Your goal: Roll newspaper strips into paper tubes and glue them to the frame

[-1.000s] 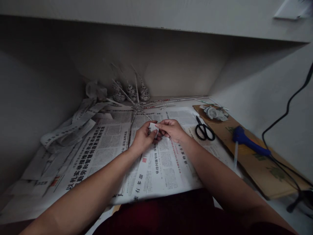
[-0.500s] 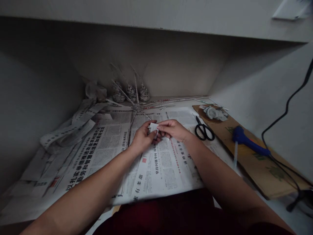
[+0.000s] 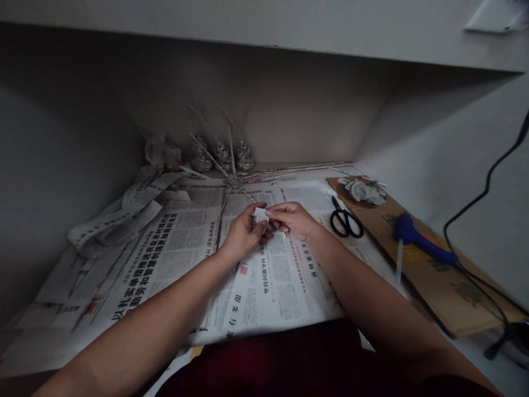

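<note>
A small piece of printed paper is pinched between my two hands, above the newspaper sheets spread on the work surface. My left hand grips it with the thumb on top and fingers behind. Thumb and fingertips of my right hand close on its right edge. The fingers partly cover the rest of the piece. Black-handled scissors lie to the right of my right hand. Beyond my hands rests a woven paper piece with rolled paper sticks radiating from it.
Long newspaper strips are heaped at left. Several woven paper figures stand against the back wall. A blue glue gun with its cord and a crumpled grey-white lump lie on cardboard at right. A shelf overhangs everything.
Both hands keep their pinch on the paper piece, with only a slight shift of the fingers. The view has moved very slightly; everything else stays in place.
</note>
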Available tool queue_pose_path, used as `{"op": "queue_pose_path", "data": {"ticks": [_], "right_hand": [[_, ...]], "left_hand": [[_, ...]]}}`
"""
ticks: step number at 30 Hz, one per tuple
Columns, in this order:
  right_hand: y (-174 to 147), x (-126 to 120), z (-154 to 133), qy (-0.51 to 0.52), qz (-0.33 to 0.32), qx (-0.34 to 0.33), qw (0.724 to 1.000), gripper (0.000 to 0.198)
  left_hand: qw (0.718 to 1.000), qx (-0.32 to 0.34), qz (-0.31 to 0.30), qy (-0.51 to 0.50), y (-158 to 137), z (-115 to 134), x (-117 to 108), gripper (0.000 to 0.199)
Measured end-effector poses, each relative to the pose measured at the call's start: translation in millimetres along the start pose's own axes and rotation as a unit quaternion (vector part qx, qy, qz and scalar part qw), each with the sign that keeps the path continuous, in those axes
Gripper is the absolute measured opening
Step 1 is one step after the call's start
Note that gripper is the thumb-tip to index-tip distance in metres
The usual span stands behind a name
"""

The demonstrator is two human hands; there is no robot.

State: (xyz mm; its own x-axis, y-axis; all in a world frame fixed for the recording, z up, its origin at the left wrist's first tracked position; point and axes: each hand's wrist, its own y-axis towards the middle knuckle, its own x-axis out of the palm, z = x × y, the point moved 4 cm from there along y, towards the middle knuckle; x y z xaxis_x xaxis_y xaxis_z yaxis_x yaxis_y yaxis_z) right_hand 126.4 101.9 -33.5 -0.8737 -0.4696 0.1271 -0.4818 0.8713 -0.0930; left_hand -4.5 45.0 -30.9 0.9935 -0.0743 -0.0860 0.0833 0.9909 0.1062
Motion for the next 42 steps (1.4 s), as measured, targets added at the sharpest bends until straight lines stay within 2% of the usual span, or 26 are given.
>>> {"op": "queue_pose_path", "data": {"ticks": [13,18,25,28,30,37,42], "right_hand": [[-5,11,-7,0.034,0.061,0.007,0.998,0.042],[-6,12,-8,0.019,0.067,-0.01,0.998,0.045],[-4,-4,-11,-0.04,-0.003,-0.017,0.999,0.039],[-6,-1,-10,-0.066,-0.038,-0.014,0.997,0.035],[-7,1,-11,-0.062,-0.032,-0.022,0.997,0.034],[-6,5,-9,-0.034,-0.013,-0.014,0.999,0.035],[-3,2,-7,-0.004,0.001,-0.015,1.0,0.035]], "left_hand": [[0.999,-0.003,-0.019,-0.039,0,-3,2,0.048],[0.994,-0.034,-0.019,-0.099,2,-2,3,0.039],[0.988,-0.08,-0.022,-0.131,0,6,3,0.035],[0.988,-0.078,-0.032,-0.133,-1,5,4,0.042],[0.987,-0.075,-0.035,-0.136,0,4,4,0.044],[0.99,-0.081,0.04,-0.108,4,-5,-2,0.028],[0.99,-0.079,0.045,-0.103,3,-8,-4,0.028]]}}
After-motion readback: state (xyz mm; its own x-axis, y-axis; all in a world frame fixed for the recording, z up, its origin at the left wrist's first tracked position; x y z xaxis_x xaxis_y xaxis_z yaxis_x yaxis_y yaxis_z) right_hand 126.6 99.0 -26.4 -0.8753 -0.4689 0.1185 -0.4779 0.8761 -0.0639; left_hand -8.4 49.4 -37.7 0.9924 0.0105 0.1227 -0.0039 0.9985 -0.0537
